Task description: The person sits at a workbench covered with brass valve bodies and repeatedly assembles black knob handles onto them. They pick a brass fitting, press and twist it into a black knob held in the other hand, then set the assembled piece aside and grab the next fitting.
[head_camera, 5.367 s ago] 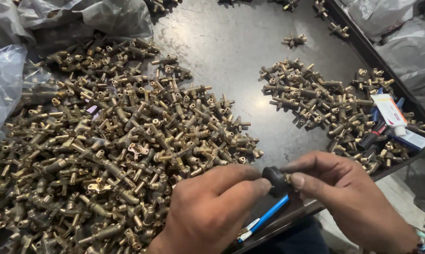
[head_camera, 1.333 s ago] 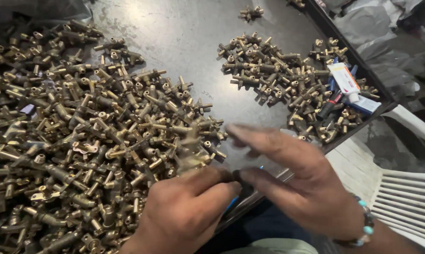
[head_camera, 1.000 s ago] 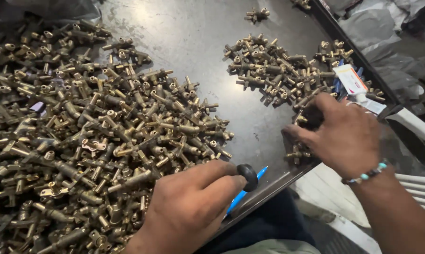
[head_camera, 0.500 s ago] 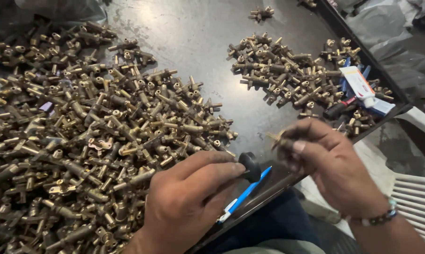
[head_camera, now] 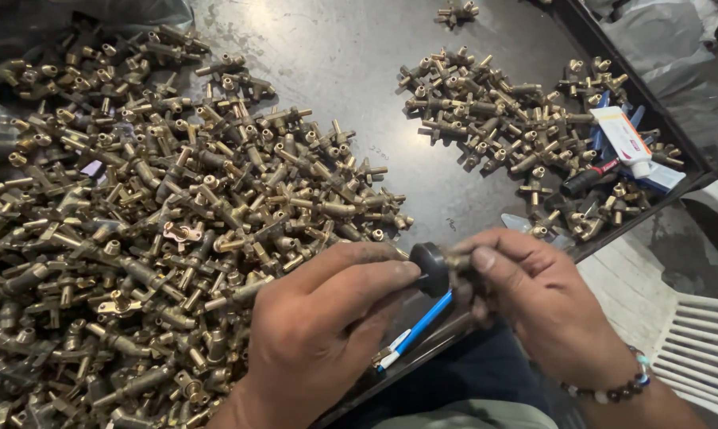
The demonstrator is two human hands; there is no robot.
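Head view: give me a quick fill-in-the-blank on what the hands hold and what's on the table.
1. The left hand pinches a round ____ knob.
2. The right hand presses a small ____ fitting against that knob.
3. The larger heap of brass fittings lies on the ____ side of the dark metal table.
4. The white tube rests on the ____ heap.

Missing: black; brass; left; smaller

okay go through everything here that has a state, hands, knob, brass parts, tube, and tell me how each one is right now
Left hand: fingertips pinching the black round knob.
Right hand: gripping a brass fitting at the knob.
Black round knob: held between both hands, off the table.
Big brass pile: loose heap.
Small brass pile: loose, apart from the big one.
White tube: lying capped on the small pile.
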